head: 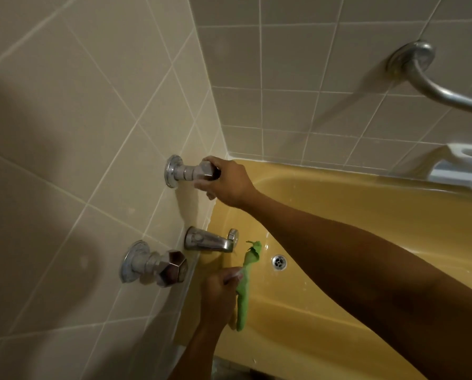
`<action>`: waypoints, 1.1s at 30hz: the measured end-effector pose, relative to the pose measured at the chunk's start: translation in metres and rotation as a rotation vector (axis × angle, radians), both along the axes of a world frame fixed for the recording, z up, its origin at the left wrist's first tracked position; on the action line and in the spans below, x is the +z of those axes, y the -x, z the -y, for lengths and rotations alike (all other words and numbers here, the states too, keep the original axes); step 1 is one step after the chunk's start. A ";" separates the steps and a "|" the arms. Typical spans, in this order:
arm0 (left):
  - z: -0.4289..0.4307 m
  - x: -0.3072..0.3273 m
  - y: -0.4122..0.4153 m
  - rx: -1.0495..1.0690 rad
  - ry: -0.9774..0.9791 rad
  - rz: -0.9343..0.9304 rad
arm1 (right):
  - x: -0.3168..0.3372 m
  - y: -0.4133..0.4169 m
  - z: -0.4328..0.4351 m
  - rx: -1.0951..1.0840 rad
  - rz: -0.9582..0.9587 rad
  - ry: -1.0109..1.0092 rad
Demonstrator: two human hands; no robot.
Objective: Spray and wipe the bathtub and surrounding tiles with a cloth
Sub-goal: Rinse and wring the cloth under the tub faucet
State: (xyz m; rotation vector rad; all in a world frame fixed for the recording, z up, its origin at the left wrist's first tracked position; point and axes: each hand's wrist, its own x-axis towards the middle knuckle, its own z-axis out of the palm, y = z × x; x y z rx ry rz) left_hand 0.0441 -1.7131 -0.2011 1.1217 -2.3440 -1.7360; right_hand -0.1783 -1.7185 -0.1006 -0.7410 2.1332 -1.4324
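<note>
My right hand (229, 182) had its fingers curled round the upper tap handle (206, 170), gripping the faceted knob. My left hand (218, 292) was closed on the green cloth (244, 281), pinching it partway down. The cloth hung as a twisted strip inside the yellow bathtub (352, 209), just under the spout (210, 241) and near the drain (279, 262). It looked light, limp and probably damp. I judged it would wipe better bunched or spread flat under the palm than held by one end. The enamel was glossy and flecked with droplets, so likely slick under a pressing hand. The lower tap handle (171, 267) stood untouched on the beige tiles (92, 119). Further off, a metal grab bar (435, 89) crossed the side wall above a white soap holder (465, 165). No spray bottle showed.
</note>
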 end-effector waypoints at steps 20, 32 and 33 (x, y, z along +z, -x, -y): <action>0.005 0.017 -0.006 -0.044 -0.021 0.091 | 0.012 0.003 0.017 -0.184 0.874 0.253; 0.003 0.009 -0.007 0.038 -0.011 0.116 | 0.001 -0.005 0.014 -0.188 0.624 0.243; 0.002 0.007 -0.005 0.041 -0.006 0.119 | -0.001 -0.006 0.013 -0.180 0.612 0.239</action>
